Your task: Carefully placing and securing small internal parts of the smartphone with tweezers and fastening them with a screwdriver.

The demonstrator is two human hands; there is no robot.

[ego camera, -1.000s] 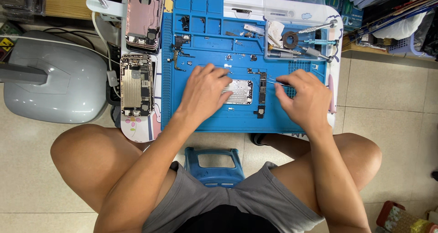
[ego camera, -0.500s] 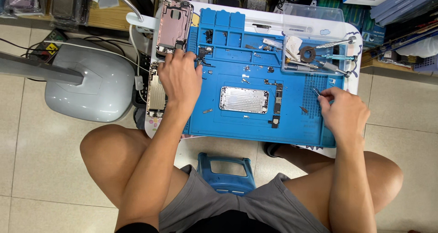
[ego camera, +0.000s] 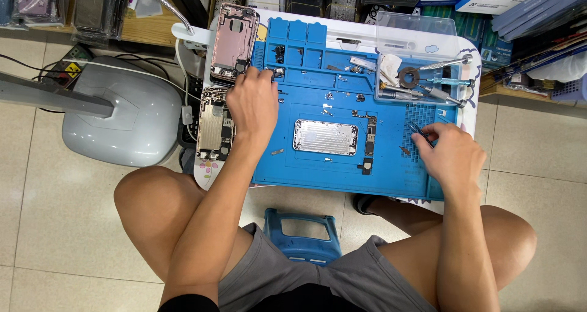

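My left hand rests at the left edge of the blue repair mat, fingers curled near small parts beside a pink phone housing and just right of an opened phone chassis; I cannot tell what it grips. My right hand sits at the mat's right side and pinches thin tweezers, tips pointing up-left. A silver metal plate lies in the mat's centre, with a narrow dark circuit board beside it.
Screwdrivers and a tape roll lie at the mat's top right under a clear plastic lid. A grey lamp base stands on the floor at left. A blue stool is between my knees. Boxes crowd the back.
My left hand left the silver plate and went up-left to the mat's edge by the phone housings. My right hand drew back to the right with the tweezers.
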